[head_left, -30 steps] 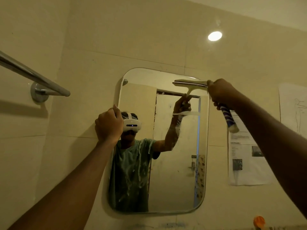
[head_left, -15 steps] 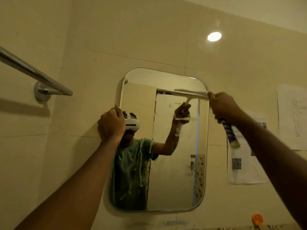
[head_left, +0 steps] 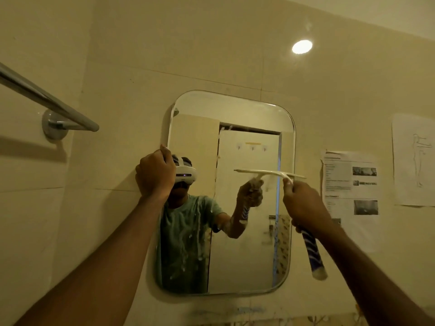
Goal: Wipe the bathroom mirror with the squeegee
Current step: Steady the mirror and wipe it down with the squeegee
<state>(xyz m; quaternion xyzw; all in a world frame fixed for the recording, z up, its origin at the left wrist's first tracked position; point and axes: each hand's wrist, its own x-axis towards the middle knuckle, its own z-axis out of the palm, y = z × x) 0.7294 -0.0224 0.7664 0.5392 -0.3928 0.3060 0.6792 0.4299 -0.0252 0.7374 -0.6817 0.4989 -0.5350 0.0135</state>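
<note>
Now, line by line, from your grip outward:

Right hand (head_left: pixel 306 205): your fingers are wrapped tight round the squeegee's handle, just below the neck; the fist is fully shut on it.

Squeegee (head_left: pixel 270 172): a pale, cream plastic head with a long thin blade, lying nearly level across the right half of the glass, about midway up. The curved neck runs down into your fist. Below the fist the handle sticks out, blue with white streaks and a pale rounded butt, slanting down and to the right past the mirror's edge.

Left hand (head_left: pixel 155 175): curled shut against the mirror's left edge, knuckles toward you, fingertips on the rim. It seems to steady the glass; whether it grips the edge or only presses on it, you cannot tell.

Mirror (head_left: pixel 233 109): a tall, frameless rectangle with rounded corners and a bevelled rim, fixed flat on the wall. The glass above the blade looks clear; lower down on the left, whitish drips and smears run over it.

Wall (head_left: pixel 211 55): large smooth cream tiles with thin joints, slightly glossy.

Towel rail (head_left: pixel 47 100): a round, polished metal bar on a disc mount, upper left.

Papers (head_left: pixel 350 184): two printed sheets stuck to the tiles right of the mirror, the nearer one with text and small dark photos.

Light (head_left: pixel 302 46): a round, bright white spot on the tiles, upper right.
</note>
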